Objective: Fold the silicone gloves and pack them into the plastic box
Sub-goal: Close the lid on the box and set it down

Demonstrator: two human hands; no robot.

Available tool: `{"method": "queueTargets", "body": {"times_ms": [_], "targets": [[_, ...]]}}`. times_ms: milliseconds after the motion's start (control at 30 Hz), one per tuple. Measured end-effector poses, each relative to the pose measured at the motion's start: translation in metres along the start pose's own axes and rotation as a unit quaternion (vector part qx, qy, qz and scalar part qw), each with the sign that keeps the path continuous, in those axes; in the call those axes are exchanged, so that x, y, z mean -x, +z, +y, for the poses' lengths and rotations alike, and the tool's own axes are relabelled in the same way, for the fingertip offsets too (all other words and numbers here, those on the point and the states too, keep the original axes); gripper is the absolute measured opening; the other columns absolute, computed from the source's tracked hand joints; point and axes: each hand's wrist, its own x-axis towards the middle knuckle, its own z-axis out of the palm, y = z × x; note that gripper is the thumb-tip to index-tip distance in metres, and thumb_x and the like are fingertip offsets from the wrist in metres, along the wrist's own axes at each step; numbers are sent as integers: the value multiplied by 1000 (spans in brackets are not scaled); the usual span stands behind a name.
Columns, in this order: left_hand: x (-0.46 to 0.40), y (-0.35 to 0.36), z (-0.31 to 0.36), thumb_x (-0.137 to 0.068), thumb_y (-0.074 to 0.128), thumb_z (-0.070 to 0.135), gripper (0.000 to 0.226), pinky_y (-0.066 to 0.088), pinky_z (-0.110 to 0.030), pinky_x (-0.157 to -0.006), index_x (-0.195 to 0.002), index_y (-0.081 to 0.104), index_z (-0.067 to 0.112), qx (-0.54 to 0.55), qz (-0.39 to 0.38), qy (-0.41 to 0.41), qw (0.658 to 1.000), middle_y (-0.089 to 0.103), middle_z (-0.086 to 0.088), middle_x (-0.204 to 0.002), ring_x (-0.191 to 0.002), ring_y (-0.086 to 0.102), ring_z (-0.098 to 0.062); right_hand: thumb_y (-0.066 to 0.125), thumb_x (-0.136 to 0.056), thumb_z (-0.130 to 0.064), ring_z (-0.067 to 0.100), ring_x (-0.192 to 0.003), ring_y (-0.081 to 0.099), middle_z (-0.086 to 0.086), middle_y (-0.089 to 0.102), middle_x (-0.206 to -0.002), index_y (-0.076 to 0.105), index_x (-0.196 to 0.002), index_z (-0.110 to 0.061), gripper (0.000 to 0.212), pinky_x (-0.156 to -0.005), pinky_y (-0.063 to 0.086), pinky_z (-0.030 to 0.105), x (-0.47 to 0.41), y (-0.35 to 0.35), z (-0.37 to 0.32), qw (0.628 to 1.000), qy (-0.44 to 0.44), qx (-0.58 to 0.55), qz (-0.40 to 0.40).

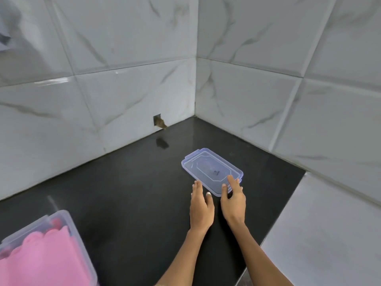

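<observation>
A clear plastic box (68, 226) stands at the lower left of the black counter, with folded pink silicone gloves (41, 261) inside it. The box's clear lid (208, 168) lies flat near the counter's back corner. My right hand (233, 199) rests its fingers on the lid's near edge, thumb at the rim. Just left of that corner is my left hand (201, 205), fingers apart, thumb tip close to the lid, holding nothing.
The black counter (134, 193) is closed in by marble-tiled walls at the back and right. A small square hole (157, 121) is cut in the back wall at counter level. A grey tiled ledge (321, 234) rises to the right.
</observation>
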Motion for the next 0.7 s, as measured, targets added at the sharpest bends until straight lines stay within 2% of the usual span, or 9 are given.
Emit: {"method": "queueTargets", "body": {"times_ms": [100, 200, 367, 433, 500, 533, 600, 633, 700], "targets": [[-19, 7, -1, -100, 40, 20, 57, 16, -35, -121, -150, 17, 7, -25, 15, 0, 1000, 19, -4, -159, -148, 9, -16, 48, -96, -32, 22, -147, 11, 1, 29, -155, 41, -141, -27, 46, -115, 23, 43, -18, -1, 3, 1000, 13, 6, 14], [-35, 18, -6, -99, 41, 30, 63, 14, -31, -121, -150, 15, 5, -110, 56, 1, 992, 17, -7, -159, -148, 12, -18, 52, -94, -36, 23, -147, 13, 2, 26, -156, 35, -144, -29, 54, -114, 26, 44, -40, -1, 1, 998, 37, 11, 44], [-49, 28, -13, -100, 35, 32, 62, 5, -29, -119, -150, 11, 4, -190, 104, -35, 976, 12, -9, -160, -148, 9, -19, 50, -90, -46, 27, -147, 12, 6, 20, -158, 14, -151, -20, 74, -114, 27, 46, -64, 6, 3, 987, 62, 131, 64], [-50, 28, -13, -100, 32, 30, 60, 4, -28, -119, -150, 11, 4, -205, 104, -36, 973, 13, -8, -160, -148, 9, -18, 49, -89, -50, 30, -146, 16, 9, 24, -156, 19, -150, -19, 74, -114, 27, 46, -65, 8, 5, 983, 68, 155, 63], [-50, 28, -13, -100, 32, 27, 59, 5, -28, -119, -150, 12, 4, -209, 103, -39, 972, 14, -7, -160, -148, 10, -17, 51, -88, -48, 30, -142, 28, 8, 33, -152, 29, -146, -19, 68, -111, 35, 47, -64, 8, 5, 985, 59, 147, 71], [-50, 28, -13, -100, 33, 26, 58, 6, -28, -120, -150, 12, 4, -205, 99, -39, 973, 14, -7, -160, -148, 10, -17, 53, -88, -46, 28, -136, 38, 6, 38, -148, 34, -143, -20, 64, -105, 42, 46, -64, 6, 5, 987, 48, 134, 77], [-50, 25, -11, -100, 34, 25, 58, 8, -29, -120, -150, 15, 5, -177, 91, -44, 979, 17, -7, -159, -148, 12, -16, 58, -87, -39, 19, -115, 55, 0, 43, -138, 40, -137, -22, 56, -84, 52, 33, -61, 3, 3, 991, 28, 95, 89], [-48, 24, -10, -99, 36, 26, 58, 11, -30, -120, -150, 17, 6, -156, 92, -50, 982, 20, -6, -159, -147, 15, -17, 60, -87, -36, 13, -103, 60, -3, 43, -135, 43, -134, -24, 52, -75, 51, 24, -59, 2, 1, 993, 19, 74, 93], [-45, 19, -5, -98, 40, 32, 57, 19, -35, -119, -149, 25, 12, -108, 98, -66, 987, 26, -4, -157, -146, 20, -19, 63, -87, -27, 1, -80, 60, -4, 43, -131, 47, -129, -27, 45, -65, 43, 9, -56, 1, -3, 995, -1, 30, 98]]}}
